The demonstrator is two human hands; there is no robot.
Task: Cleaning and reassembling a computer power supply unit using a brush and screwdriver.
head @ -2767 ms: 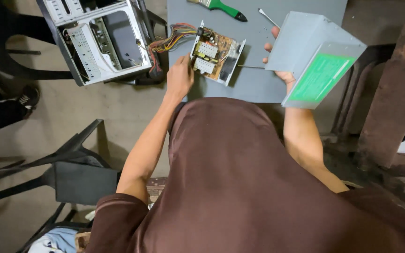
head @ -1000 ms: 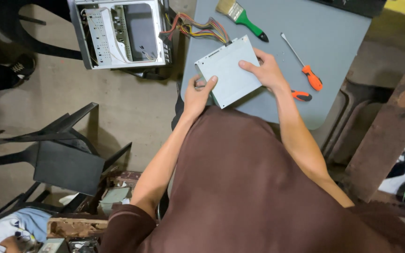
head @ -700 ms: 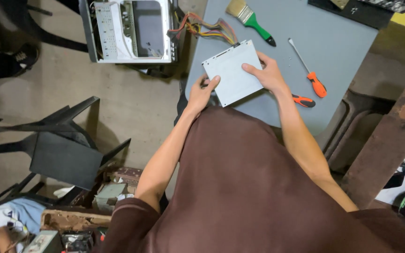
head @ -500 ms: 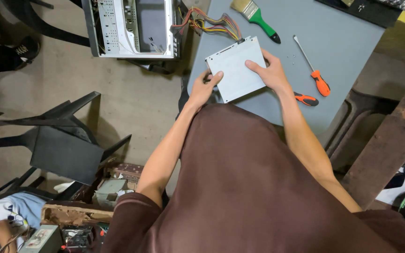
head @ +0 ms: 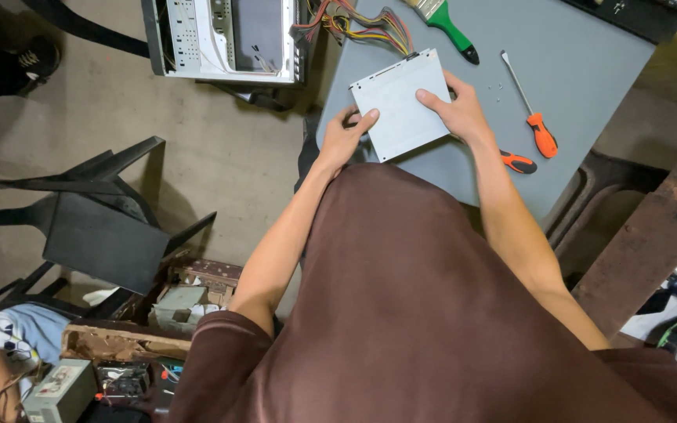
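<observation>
A flat grey metal box, a power supply casing (head: 405,102), lies on the grey table (head: 589,70). My left hand (head: 345,139) grips its near left corner. My right hand (head: 454,110) rests flat on its right side, fingers spread over the top. A bundle of coloured wires (head: 354,19) runs from the box's far end toward the open white computer case (head: 225,39) on the floor.
An orange-handled screwdriver (head: 533,117) and a second orange and black tool (head: 517,162) lie right of my right hand. A green-handled brush (head: 448,19) lies at the table's far side. Black chairs (head: 95,219) and cardboard boxes with parts (head: 150,329) stand at left.
The metal cover that my right hand held up is now down over the circuit board. Both hands have closed in on the box, and the camera view has shifted slightly.
</observation>
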